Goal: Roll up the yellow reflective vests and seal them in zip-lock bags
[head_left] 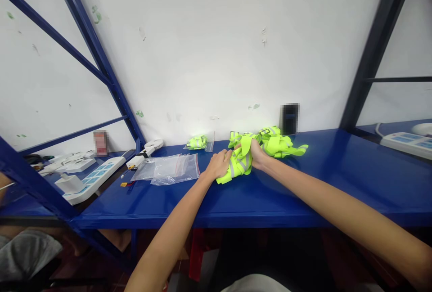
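A crumpled neon-yellow reflective safety strap vest (241,161) with grey stripes lies on the blue table (276,193), bunched between my two hands. My left hand (219,163) is closed on its left edge, low against the table. My right hand (258,154) is closed on its right side, with a looped band standing up beside the thumb; some of its fingers are hidden by the fabric. More neon-yellow reflective strapping (278,143) is heaped just behind and right of my right hand. Whether it joins the piece I hold, I cannot tell.
Clear zip bags (172,168) lie flat to the left. Behind them is a small bagged neon-yellow bundle (197,142). A white device with wires (137,161) sits by the blue frame post (114,85). A black object (289,119) leans on the wall. Power strips (97,179) flank the table.
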Action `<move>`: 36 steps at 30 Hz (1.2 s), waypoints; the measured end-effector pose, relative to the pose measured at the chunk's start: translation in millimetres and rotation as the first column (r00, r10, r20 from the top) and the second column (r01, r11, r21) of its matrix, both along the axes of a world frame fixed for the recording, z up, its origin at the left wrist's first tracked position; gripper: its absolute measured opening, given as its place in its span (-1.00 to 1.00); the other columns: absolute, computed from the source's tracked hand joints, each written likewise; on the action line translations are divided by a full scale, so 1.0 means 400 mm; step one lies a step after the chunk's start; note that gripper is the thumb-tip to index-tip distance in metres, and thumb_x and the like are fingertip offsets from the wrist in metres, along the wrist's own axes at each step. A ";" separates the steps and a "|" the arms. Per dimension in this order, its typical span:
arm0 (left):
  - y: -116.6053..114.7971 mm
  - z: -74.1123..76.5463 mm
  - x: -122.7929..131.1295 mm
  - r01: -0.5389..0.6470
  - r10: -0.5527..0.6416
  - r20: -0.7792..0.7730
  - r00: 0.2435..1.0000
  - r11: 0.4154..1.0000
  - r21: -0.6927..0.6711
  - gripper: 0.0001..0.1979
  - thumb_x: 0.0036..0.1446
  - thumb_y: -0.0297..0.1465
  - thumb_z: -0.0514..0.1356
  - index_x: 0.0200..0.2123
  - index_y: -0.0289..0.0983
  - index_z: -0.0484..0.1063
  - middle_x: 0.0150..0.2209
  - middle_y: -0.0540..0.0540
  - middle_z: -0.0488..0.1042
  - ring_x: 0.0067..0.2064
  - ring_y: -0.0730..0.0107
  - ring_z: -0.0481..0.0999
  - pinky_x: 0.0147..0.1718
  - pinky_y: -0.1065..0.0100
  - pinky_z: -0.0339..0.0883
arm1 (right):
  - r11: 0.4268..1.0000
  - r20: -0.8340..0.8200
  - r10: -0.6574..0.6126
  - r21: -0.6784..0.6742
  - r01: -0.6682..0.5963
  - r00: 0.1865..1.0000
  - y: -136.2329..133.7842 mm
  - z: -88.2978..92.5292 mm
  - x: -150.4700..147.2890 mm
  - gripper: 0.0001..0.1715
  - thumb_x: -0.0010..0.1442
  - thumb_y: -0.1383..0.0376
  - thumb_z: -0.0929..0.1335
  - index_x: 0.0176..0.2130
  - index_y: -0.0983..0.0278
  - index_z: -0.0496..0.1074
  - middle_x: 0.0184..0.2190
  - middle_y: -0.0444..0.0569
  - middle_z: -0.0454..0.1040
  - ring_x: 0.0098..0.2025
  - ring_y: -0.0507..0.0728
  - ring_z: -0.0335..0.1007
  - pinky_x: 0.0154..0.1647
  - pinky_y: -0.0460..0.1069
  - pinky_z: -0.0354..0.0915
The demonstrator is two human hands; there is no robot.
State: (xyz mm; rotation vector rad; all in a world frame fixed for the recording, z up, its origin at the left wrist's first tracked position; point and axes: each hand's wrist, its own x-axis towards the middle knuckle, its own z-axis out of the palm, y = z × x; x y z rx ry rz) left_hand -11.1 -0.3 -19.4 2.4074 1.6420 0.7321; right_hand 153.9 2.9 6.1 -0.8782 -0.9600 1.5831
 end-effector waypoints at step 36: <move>-0.083 0.010 0.033 0.012 0.030 -0.122 0.992 0.943 0.331 -0.67 0.32 -0.34 -0.15 -0.06 -0.31 0.35 -0.30 -0.16 0.56 -0.28 0.22 0.55 -0.29 0.31 0.25 | 0.886 0.054 0.444 0.122 -0.448 0.894 -0.021 0.003 0.068 -0.81 0.01 0.30 0.31 -0.35 0.29 0.48 -0.37 0.02 0.59 -0.27 0.21 0.52 -0.15 0.09 0.39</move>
